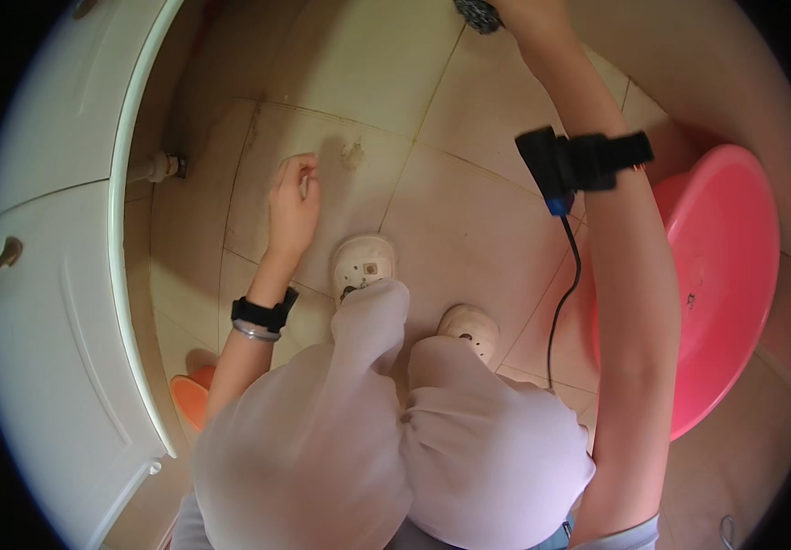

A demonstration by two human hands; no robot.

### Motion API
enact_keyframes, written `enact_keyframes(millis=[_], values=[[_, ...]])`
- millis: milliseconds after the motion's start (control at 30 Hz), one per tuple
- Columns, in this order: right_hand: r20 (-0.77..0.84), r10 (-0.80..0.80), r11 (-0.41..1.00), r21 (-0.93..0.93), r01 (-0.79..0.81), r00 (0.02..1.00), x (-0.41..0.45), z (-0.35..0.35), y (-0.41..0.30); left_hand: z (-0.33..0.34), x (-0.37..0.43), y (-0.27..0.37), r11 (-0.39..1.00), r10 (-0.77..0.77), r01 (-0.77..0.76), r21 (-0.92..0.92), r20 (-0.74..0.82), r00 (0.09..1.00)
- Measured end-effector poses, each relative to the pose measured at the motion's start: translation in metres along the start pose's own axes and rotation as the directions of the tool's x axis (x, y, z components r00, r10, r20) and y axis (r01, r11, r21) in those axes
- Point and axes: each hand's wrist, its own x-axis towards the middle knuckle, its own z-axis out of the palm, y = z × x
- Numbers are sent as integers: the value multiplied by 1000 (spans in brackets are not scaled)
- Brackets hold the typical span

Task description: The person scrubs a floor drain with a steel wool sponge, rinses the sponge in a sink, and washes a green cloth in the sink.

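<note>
My left hand (293, 206) hangs above the tiled floor (340, 189), left of my knees, with its fingers loosely curled and nothing seen in them. A black strap and a bracelet circle that wrist. My right arm reaches forward to the top edge of the view, where my right hand (522, 8) is partly cut off. A dark grey, fuzzy scrubbing pad (479, 15) shows at its fingers, held in that hand. On the right forearm sits a black strapped device (581, 161) with a cable running down.
A large pink plastic basin (725, 295) leans at the right by the wall. White cabinet doors (51, 289) stand at the left, with a pipe fitting (161, 167) beyond their edge. An orange container (192, 395) is low left. My cream clogs (366, 261) rest on the tiles.
</note>
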Motion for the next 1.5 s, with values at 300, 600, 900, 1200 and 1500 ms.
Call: enact_keyframes(millis=[300,600,900,1200,1500], values=[[-233,26,943,-317,-102,972,-7,3,25,-5,68,-44,994,-74,70,-89,-45,996],[124,7,801,-594,69,992,12,83,-1,-23,88,-68,985,-107,92,-149,-96,990],[502,-137,824,-420,379,854,19,169,145,-16,107,-101,1000,25,-24,11,-100,995],[742,-376,432,-389,814,555,46,280,196,-32,129,-130,938,-347,344,-45,-76,935],[693,-462,324,-450,832,554,53,299,236,-3,147,-161,936,-352,352,16,3,936]])
